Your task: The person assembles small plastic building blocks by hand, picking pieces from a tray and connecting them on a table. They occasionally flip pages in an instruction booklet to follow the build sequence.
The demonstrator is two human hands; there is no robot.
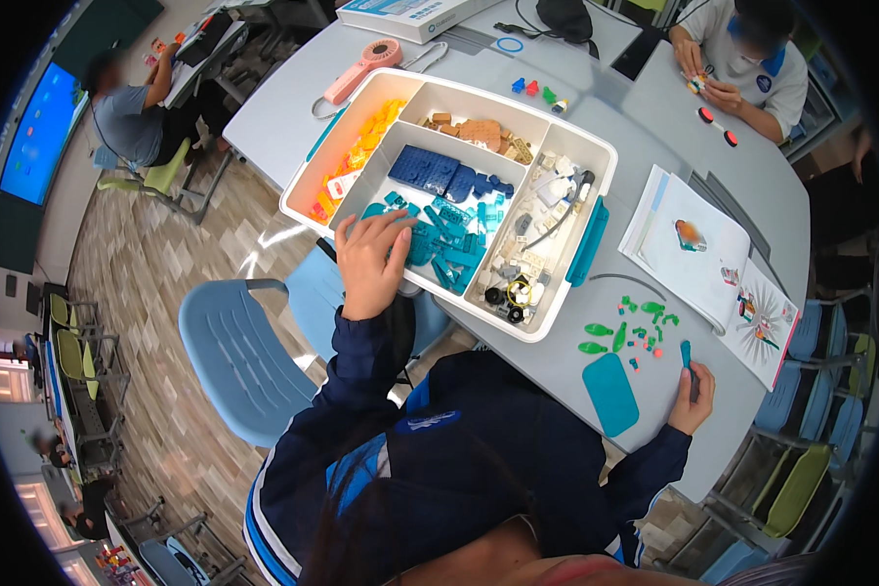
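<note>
My left hand (369,256) reaches over the near-left wall of a white sorting tray (529,330), its fingers apart and their tips among the teal building bricks (447,239). Dark blue bricks (426,169) fill the far part of that same compartment. At the right edge of the table, my right hand (693,400) pinches a small teal brick piece (687,354). Close to it lies a flat teal plate with rounded corners (610,394). Green leaf-like pieces (619,336) and tiny coral and teal bits (641,342) are scattered just beyond the plate.
An open instruction booklet (689,239) rests right of the tray. Orange bricks (376,137), brown bricks (481,135) and white and grey parts (555,186) occupy other compartments. A pink handheld fan (363,70) lies behind. Across the table, another person (742,73) handles small pieces. A blue chair (239,352) stands left.
</note>
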